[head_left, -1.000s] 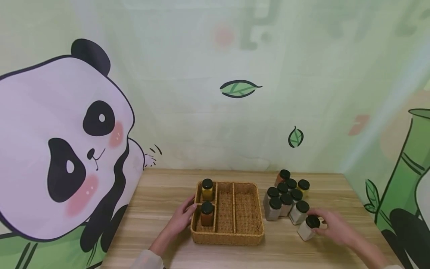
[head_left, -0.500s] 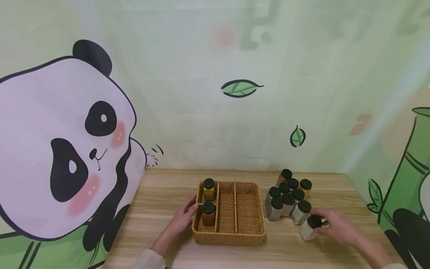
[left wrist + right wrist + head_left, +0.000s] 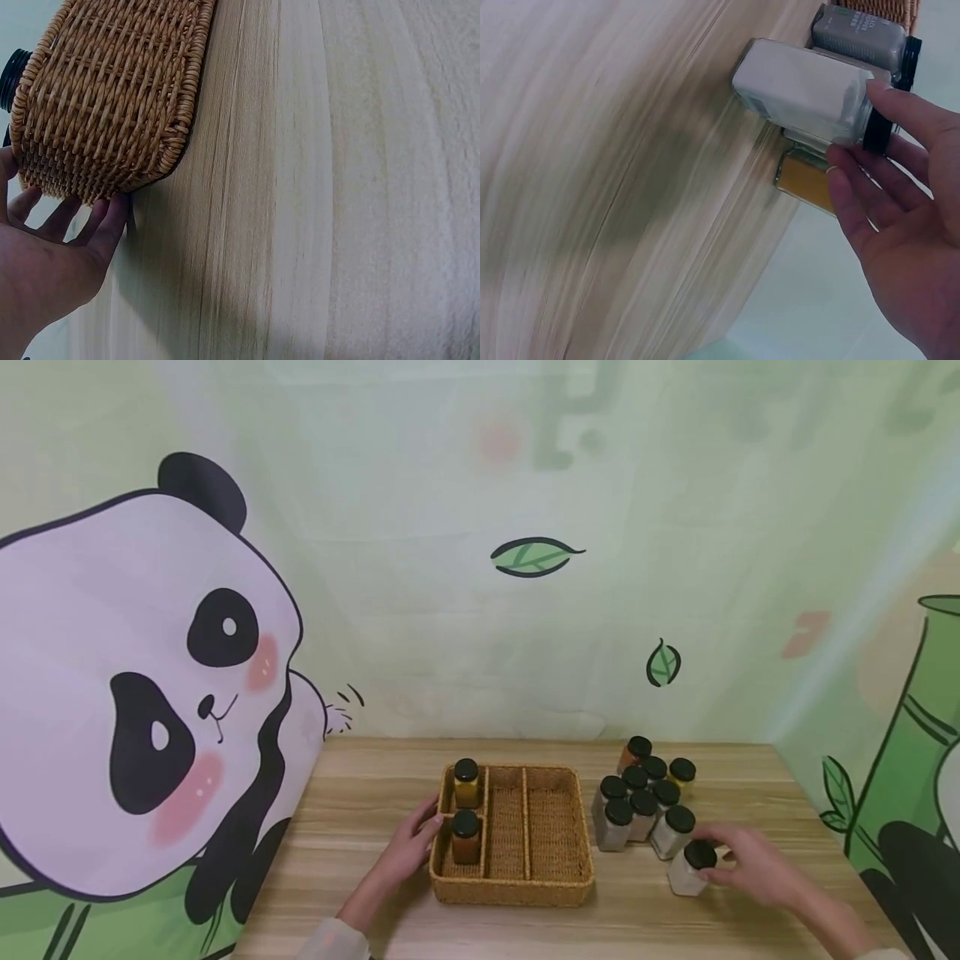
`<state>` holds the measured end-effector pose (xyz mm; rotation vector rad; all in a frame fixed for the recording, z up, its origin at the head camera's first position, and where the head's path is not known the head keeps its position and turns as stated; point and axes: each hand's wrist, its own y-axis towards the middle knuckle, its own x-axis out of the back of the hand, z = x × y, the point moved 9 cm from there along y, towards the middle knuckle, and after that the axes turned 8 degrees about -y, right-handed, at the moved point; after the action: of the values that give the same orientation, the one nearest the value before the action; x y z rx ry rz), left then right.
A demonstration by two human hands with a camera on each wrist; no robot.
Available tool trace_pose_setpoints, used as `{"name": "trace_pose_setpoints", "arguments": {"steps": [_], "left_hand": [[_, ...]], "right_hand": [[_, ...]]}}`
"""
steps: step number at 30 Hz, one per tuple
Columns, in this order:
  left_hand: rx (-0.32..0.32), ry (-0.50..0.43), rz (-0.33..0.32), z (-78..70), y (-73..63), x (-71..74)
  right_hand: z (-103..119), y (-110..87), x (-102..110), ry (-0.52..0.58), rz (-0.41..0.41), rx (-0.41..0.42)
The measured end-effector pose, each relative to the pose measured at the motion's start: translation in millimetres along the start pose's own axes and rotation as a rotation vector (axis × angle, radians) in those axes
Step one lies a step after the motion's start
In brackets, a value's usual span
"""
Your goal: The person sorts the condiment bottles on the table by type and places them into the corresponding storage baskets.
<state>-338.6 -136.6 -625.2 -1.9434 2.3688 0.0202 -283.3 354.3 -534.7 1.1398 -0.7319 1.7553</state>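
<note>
In the head view, my right hand (image 3: 750, 864) pinches a white-filled glass spice jar (image 3: 686, 878) by its black lid, thumb on one side and fingers on the other. Up close in the right wrist view, the jar (image 3: 802, 90) has flat sides. My left hand (image 3: 412, 843) rests against the left wall of a woven basket (image 3: 510, 893), with the thumb at the rim. From the left wrist view, its spread fingertips touch the outer weave of the basket (image 3: 105, 90). Two jars stand in the basket's left compartments: a yellow one (image 3: 467, 790) behind, a reddish-brown one (image 3: 465, 847) in front.
Several black-lidded jars cluster right of the basket, among them a white one (image 3: 670, 839) beside the pinched jar, a grey one (image 3: 613, 833), a yellow one (image 3: 681, 777) and a red one (image 3: 632, 758). The wooden table (image 3: 360, 777) meets a panda-printed backdrop (image 3: 450, 677).
Both hands keep their places, the right at the jar's lid and the left at the basket. The view shifts slightly with the head.
</note>
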Motion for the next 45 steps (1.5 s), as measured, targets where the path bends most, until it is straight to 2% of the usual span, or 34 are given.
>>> {"name": "trace_pose_setpoints", "arguments": {"steps": [8,17,22,27,36,40,45], "left_hand": [[0.003,0.002,0.018,-1.4,0.0,-4.1],[0.013,-0.005,0.008,-3.3,0.5,-4.9],[0.012,0.008,0.008,-3.4,1.1,-5.0],[0.02,0.018,0.014,-1.2,-0.7,-2.3],[0.003,0.018,0.01,-4.0,2.4,1.0],[0.007,0.009,-0.002,-4.1,2.3,1.6],[0.009,0.042,0.003,-2.7,-1.6,0.1]], "right_hand": [[10.4,4.8,3.1,-0.01,0.032,0.003],[57.2,23.5,32.6,0.052,-0.065,0.076],[88.0,42.3,49.8,0.075,-0.127,0.125],[115.1,72.1,57.2,0.077,-0.176,0.177],[140.2,125.7,39.7,-0.005,-0.257,0.19],[145.6,149.3,23.1,-0.045,-0.248,0.208],[142.8,171.5,-0.9,-0.041,-0.2,0.177]]}}
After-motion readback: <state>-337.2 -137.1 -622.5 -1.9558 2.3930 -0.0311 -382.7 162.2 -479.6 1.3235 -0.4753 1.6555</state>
